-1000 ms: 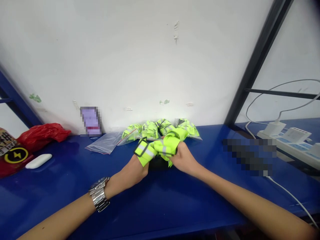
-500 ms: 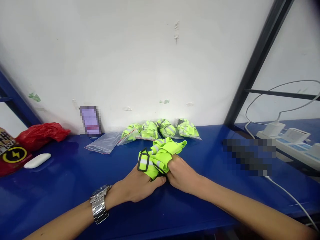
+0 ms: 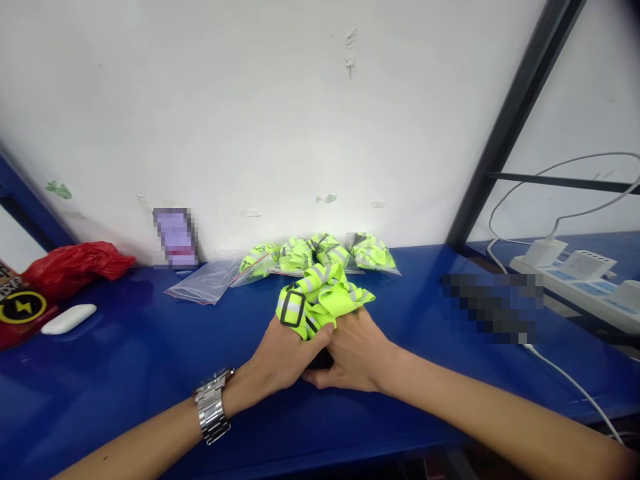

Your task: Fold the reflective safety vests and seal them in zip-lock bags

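Both my hands are closed on a bunched neon-yellow reflective strap [image 3: 320,299] with grey stripes and a black buckle, held just above the blue shelf [image 3: 125,373]. My left hand [image 3: 280,357], with a metal watch on its wrist, grips the buckle end. My right hand [image 3: 353,353] presses against it from the right, fingers curled under the bundle. Behind the strap, several bagged neon straps [image 3: 320,252] lie in a row against the white wall.
Clear empty plastic bags [image 3: 200,283] lie left of the bagged straps. A red plastic bag [image 3: 70,267], a white oval case [image 3: 67,319] and a red packet sit at far left. A power strip [image 3: 575,280] with chargers and white cables lies right of a black post [image 3: 505,127].
My hands drew the strap bundle back toward me and came together, the right hand now tucked against the left. The view shifted slightly.
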